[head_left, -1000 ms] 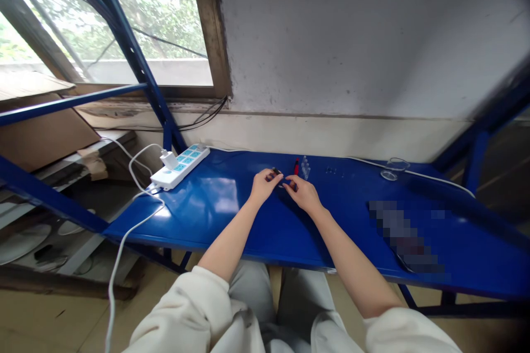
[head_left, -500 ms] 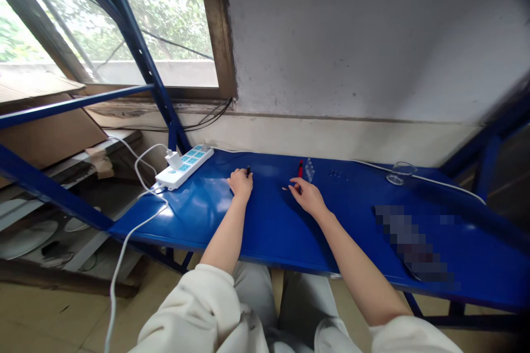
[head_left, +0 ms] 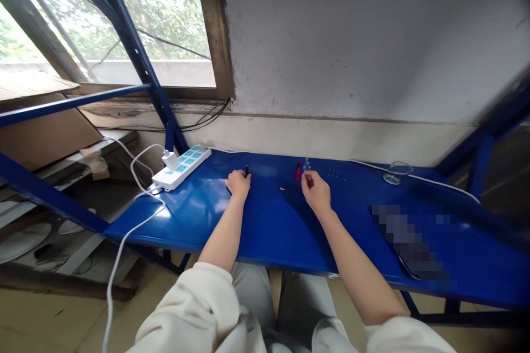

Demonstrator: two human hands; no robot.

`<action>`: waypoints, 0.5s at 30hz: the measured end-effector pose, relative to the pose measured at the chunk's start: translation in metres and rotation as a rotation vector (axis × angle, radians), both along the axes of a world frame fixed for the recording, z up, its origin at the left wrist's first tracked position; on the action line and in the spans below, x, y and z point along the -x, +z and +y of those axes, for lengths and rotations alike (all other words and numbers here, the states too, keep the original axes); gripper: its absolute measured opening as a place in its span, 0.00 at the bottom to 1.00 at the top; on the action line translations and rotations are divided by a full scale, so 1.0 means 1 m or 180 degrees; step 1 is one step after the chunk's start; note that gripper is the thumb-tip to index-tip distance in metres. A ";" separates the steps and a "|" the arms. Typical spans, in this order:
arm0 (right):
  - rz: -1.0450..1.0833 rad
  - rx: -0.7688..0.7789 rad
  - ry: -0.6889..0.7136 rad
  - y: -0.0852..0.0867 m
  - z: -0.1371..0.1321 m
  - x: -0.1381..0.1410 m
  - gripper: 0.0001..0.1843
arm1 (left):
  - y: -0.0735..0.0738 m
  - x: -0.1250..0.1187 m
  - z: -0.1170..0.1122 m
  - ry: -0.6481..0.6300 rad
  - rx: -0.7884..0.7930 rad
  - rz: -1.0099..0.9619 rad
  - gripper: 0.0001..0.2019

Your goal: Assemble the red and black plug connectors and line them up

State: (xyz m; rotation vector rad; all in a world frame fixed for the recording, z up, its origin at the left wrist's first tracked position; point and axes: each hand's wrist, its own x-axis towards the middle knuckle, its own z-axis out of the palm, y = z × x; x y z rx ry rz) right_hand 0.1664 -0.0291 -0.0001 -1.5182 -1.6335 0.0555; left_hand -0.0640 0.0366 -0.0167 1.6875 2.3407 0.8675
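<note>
My left hand (head_left: 238,183) rests on the blue tabletop (head_left: 265,215), its fingers wrapped round a small black cylinder (head_left: 247,170) that stands upright, too small to name. To the right, my right hand (head_left: 317,193) is closed with fingertips and thumb together at the near end of a row of small clear pieces (head_left: 306,165). What is between those fingertips, if anything, is hidden. A slim red-and-black object (head_left: 298,170) is just left of that row. A tiny pale scrap (head_left: 282,188) lies on the tabletop between my hands.
A white power strip (head_left: 176,174) with a plug lies at the left, its cable hanging over the front edge. More tiny clear pieces (head_left: 333,173), a round clear dish (head_left: 392,178) and a blurred-out dark flat object (head_left: 408,242) lie to the right. A wall stands behind.
My right hand has moved right, from beside the pale scrap to the row of clear pieces, and its fingers have drawn together. My left hand keeps its hold on the black cylinder.
</note>
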 end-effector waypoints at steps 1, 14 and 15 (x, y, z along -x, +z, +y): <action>0.0040 -0.0026 -0.0095 0.001 0.000 -0.002 0.14 | 0.000 0.000 0.000 -0.0008 0.0018 -0.0010 0.09; -0.0407 0.1547 -0.0680 -0.007 0.015 -0.028 0.15 | 0.015 -0.053 -0.039 -0.0782 -0.1556 0.0528 0.26; -0.0498 0.1554 -0.0660 -0.009 0.016 -0.028 0.16 | 0.014 -0.063 -0.043 -0.1072 -0.1563 0.0638 0.25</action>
